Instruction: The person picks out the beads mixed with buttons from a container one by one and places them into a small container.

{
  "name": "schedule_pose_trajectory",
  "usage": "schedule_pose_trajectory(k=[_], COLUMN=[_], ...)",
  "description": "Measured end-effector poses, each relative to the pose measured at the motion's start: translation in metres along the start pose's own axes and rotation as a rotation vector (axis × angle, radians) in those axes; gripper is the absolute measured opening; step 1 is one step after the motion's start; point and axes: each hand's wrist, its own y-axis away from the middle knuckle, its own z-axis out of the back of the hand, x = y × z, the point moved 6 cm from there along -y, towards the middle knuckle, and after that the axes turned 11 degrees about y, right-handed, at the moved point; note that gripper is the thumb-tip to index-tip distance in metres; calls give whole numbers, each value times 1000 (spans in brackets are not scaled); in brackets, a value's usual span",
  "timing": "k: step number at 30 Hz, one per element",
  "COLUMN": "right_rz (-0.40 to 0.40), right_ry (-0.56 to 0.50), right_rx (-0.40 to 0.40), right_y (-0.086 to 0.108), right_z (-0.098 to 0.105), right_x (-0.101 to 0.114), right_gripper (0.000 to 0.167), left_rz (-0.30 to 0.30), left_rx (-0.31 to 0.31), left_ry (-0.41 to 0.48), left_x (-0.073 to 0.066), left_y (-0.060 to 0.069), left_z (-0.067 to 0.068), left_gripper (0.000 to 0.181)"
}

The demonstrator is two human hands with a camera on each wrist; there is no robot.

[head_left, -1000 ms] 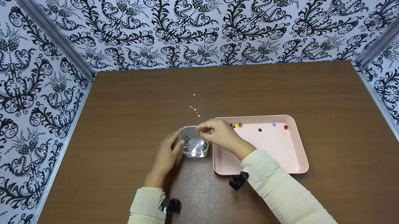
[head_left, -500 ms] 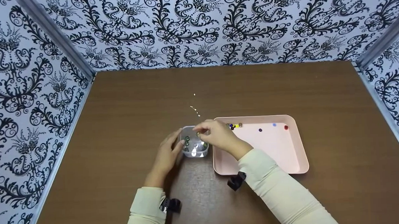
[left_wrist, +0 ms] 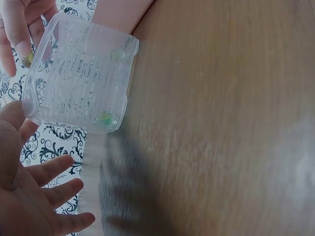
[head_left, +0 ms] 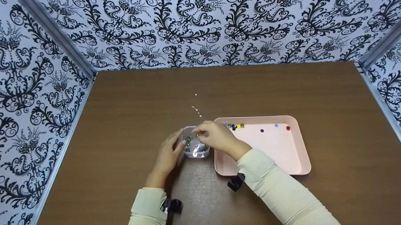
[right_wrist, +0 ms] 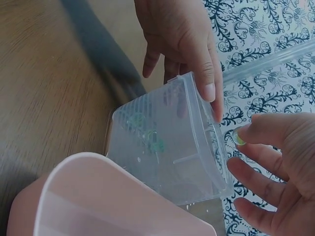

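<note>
A clear plastic container [head_left: 196, 154] holds several green marbles [head_left: 188, 139]; in the right wrist view its ribbed side [right_wrist: 167, 142] shows them through the wall. My left hand [head_left: 168, 154] is at its left side, thumb and index finger at the rim, the other fingers stretched out in the left wrist view. Over the container's right part, my right hand [head_left: 218, 135] pinches a yellow-green marble [right_wrist: 239, 136] between thumb and index finger. Its other fingers are loosely bent. The marble is just above the rim, apart from the wall.
Right of the container stands a pink tray [head_left: 273, 153]. Several marbles lie along its far side, among them a red marble [head_left: 288, 128] and a dark marble [head_left: 262, 130]. Light glints on the brown table [head_left: 146, 101]; patterned walls [head_left: 196, 28] enclose it.
My right hand has shifted slightly left with the pinched marble, further over the container. More marbles in the tray's far left corner show now. My left hand has stayed in place.
</note>
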Motion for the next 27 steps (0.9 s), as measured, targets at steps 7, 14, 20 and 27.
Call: schedule_pose_trajectory(k=[7, 14, 20, 27], right_rz=[29, 67, 109, 133], right_ry=[48, 129, 206, 258], right_rx=[-7, -5, -13, -14], right_y=[0, -1, -3, -4], right_z=[0, -1, -3, -4], right_x=[4, 8, 10, 13], right_gripper=[23, 23, 24, 24], left_rz=[2, 13, 27, 20], left_rx=[-2, -3, 0, -1], left_ry=[-2, -4, -13, -12], left_x=[1, 1, 0, 0], left_y=[0, 0, 0, 0], left_z=[0, 0, 0, 0], left_gripper=[43, 43, 44, 43])
